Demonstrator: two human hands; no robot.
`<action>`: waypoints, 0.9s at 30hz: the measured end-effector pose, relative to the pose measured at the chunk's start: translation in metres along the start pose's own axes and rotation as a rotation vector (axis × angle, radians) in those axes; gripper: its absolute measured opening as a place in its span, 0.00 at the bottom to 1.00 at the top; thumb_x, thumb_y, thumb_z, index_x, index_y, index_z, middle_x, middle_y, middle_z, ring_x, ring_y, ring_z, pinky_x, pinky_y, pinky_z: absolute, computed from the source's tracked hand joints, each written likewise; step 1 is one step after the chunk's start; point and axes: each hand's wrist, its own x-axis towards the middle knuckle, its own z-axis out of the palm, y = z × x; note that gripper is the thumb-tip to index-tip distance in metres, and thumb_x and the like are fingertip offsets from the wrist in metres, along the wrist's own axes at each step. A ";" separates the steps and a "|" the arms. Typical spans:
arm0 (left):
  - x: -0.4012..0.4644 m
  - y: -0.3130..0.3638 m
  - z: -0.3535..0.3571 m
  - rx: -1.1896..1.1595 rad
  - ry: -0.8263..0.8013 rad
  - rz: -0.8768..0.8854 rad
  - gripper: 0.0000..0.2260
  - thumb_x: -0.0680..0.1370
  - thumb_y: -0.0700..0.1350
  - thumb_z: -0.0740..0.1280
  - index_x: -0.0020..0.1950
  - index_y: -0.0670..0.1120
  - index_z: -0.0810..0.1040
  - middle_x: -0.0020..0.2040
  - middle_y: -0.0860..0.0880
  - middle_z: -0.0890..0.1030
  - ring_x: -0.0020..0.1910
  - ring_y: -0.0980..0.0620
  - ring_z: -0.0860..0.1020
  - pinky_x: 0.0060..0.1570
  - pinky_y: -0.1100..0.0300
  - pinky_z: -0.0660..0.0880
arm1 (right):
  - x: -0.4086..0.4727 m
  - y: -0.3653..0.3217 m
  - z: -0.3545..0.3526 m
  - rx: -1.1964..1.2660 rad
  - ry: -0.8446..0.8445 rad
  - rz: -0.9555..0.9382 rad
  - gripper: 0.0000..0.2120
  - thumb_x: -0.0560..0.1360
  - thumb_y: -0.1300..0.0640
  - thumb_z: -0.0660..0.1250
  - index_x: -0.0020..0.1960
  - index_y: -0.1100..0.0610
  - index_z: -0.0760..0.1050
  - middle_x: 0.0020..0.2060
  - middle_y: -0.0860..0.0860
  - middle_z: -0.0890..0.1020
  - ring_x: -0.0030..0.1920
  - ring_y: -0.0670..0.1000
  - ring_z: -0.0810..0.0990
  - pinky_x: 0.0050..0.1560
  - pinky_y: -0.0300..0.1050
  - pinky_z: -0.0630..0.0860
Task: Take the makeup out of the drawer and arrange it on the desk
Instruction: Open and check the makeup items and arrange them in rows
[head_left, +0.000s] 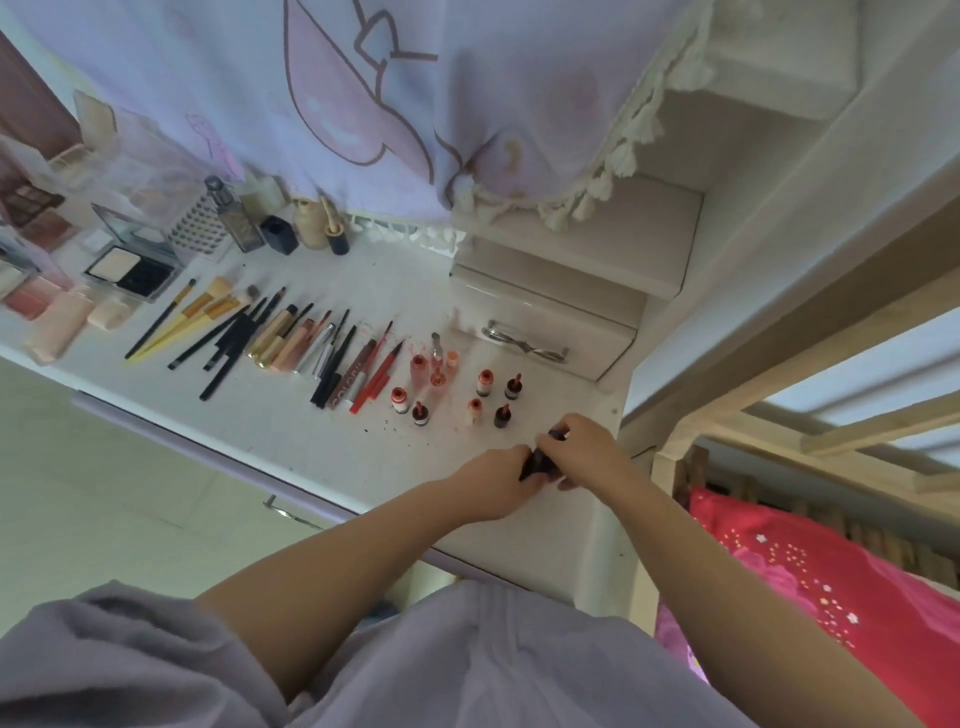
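Gripping a dark lipstick (540, 460) between them, the left hand (498, 480) and right hand (582, 449) curled round its ends just right of the upright lipsticks (457, 389); all sat on the desk (322, 426).

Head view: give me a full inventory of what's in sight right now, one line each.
Desk: one, white, spans the middle.
Lipsticks: about ten, uncapped, red and peach, standing near the desk's right end.
Pencils and tubes: a row, black, gold, pink, red, lying mid-desk.
Brushes: several, yellow and black handles, left of the row.
Compact: one, open, black and cream, back left.
Bottles: several, dark and beige, along the back.
Drawer unit: one, cream, metal handle, right.
Cloth: one, lilac, hanging above.
Bedding: red, lower right.
Dark item: one, held over the desk's front right.
Left hand: grips the dark item.
Right hand: grips it too.
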 end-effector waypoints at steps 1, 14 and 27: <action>-0.004 0.003 -0.004 -0.049 0.003 0.036 0.13 0.81 0.51 0.55 0.58 0.43 0.70 0.50 0.44 0.80 0.45 0.47 0.80 0.48 0.54 0.76 | -0.008 -0.002 -0.006 0.012 0.003 -0.047 0.09 0.77 0.52 0.63 0.47 0.58 0.70 0.38 0.52 0.80 0.35 0.50 0.81 0.30 0.39 0.77; -0.068 0.018 -0.042 0.237 0.239 0.353 0.12 0.82 0.51 0.53 0.55 0.45 0.70 0.32 0.57 0.67 0.31 0.54 0.68 0.35 0.59 0.62 | -0.061 -0.035 -0.042 0.127 -0.487 -0.359 0.19 0.81 0.47 0.57 0.35 0.56 0.67 0.25 0.48 0.65 0.25 0.46 0.57 0.24 0.36 0.55; -0.069 -0.025 -0.051 -0.023 0.031 0.146 0.07 0.82 0.50 0.54 0.52 0.48 0.66 0.44 0.48 0.74 0.40 0.51 0.71 0.42 0.57 0.70 | -0.055 -0.004 -0.049 0.333 -0.466 -0.148 0.09 0.80 0.59 0.61 0.60 0.56 0.73 0.51 0.52 0.83 0.51 0.48 0.82 0.46 0.42 0.80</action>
